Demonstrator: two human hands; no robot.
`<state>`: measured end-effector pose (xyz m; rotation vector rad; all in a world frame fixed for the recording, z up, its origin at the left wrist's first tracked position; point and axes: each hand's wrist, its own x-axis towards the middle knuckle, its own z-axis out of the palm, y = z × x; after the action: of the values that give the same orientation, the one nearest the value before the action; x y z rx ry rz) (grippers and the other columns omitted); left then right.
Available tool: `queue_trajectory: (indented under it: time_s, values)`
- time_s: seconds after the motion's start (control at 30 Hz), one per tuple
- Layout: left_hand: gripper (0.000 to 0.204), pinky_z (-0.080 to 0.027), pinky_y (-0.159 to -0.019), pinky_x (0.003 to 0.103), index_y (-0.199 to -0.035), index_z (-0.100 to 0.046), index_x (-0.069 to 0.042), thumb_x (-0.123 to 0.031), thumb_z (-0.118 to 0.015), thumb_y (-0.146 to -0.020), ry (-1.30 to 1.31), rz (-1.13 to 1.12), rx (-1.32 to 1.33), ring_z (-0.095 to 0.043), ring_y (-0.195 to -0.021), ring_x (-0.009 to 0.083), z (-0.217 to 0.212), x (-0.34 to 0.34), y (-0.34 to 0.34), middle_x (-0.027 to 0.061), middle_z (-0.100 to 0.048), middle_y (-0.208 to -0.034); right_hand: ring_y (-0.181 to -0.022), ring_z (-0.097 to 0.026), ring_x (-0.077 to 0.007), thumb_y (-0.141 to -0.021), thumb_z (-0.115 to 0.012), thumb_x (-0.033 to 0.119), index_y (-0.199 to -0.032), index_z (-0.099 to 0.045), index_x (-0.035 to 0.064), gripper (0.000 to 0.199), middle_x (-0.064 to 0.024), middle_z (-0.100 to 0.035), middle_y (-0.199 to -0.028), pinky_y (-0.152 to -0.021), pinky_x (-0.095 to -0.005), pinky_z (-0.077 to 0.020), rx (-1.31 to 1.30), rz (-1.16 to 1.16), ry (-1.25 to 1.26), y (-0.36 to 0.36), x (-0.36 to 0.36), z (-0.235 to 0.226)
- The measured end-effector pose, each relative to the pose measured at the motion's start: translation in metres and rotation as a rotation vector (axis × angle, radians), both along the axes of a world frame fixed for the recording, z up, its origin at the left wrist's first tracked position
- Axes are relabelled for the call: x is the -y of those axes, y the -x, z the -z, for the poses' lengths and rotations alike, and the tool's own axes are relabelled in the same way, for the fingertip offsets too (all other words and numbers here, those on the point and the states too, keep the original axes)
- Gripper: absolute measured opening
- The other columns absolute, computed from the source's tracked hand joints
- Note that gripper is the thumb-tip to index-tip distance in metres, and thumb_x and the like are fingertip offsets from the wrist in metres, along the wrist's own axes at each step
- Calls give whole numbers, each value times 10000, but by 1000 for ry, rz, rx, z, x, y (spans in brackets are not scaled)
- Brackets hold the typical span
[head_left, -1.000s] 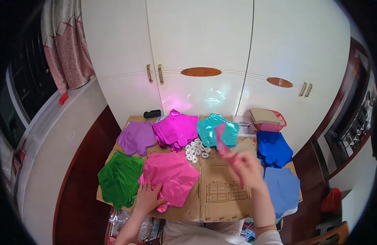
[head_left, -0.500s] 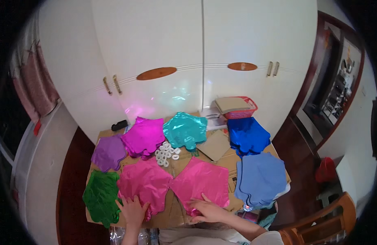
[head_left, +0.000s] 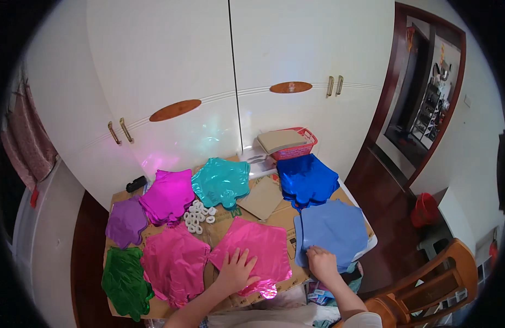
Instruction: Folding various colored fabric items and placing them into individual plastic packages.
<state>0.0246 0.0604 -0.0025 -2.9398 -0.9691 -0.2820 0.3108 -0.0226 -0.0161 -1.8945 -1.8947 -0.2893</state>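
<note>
My left hand [head_left: 236, 271] lies open, fingers spread, on a flat pink star-shaped foil balloon [head_left: 263, 240] at the front middle of the table. To the right is a stack of light blue foil balloons [head_left: 337, 227]. My right hand [head_left: 321, 262] is closed over the left part of that stack, fingers pinched together at its top layer; the fingertips are partly hidden. Another pink foil balloon stack [head_left: 176, 265] spreads left of my left hand. Beyond the hands sits a small pile of white rings [head_left: 195, 218].
Green [head_left: 125, 281], purple [head_left: 126, 221], magenta [head_left: 167, 195], teal [head_left: 222, 180] and dark blue [head_left: 307, 179] foil stacks ring the cardboard-covered table. A cardboard piece [head_left: 261, 198] lies among them. A red basket [head_left: 304, 146] stands against the white cabinet; a wooden chair [head_left: 427, 281] is at right.
My left hand has moved right, from the left pink stack onto the right pink balloon. My right hand has left that balloon and closed at the light blue stack. The view has shifted right.
</note>
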Motion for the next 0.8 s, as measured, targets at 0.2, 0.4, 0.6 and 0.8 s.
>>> queue_trajectory:
  time_s: [0.2, 0.4, 0.6, 0.8]
  values:
    - [610, -401, -911, 499, -1233, -525, -74, -478, -608, -782, -46, -31, -27, -477, -1175, 316, -3, -31, -27, 157, -499, -1286, -635, -635, -304, -757, -676, 206, -760, -688, 63, 144, -117, -674, -749, -553, -393, -486, -191, 174, -24, -2, 1, 3]
    - [312, -440, -747, 357, -1051, -602, -88, -227, -585, -772, -332, -8, 151, -556, -960, 201, -22, -92, -68, 63, -592, -1063, -547, -605, -176, -753, -727, 169, -715, -693, 17, 160, -82, -653, -640, -530, -288, -450, -727, 278, 120, -22, -3, -9]
    - [81, -424, -672, 300, -753, -633, -120, -137, -564, -714, -418, 128, 117, -563, -798, 164, 0, -153, -82, 0, -601, -768, -526, -491, -68, -796, -706, 124, -784, -682, 31, 96, 45, -554, -623, -494, -228, -396, -1576, 153, 133, -52, -11, 11]
    - [79, -423, -662, 310, -746, -634, -110, -132, -575, -699, -410, 103, 161, -566, -774, 167, 6, -155, -93, 14, -599, -730, -476, -405, -37, -857, -641, 172, -756, -604, 137, 113, 76, -499, -604, -443, -192, -285, -1844, 298, -219, -91, -9, -14]
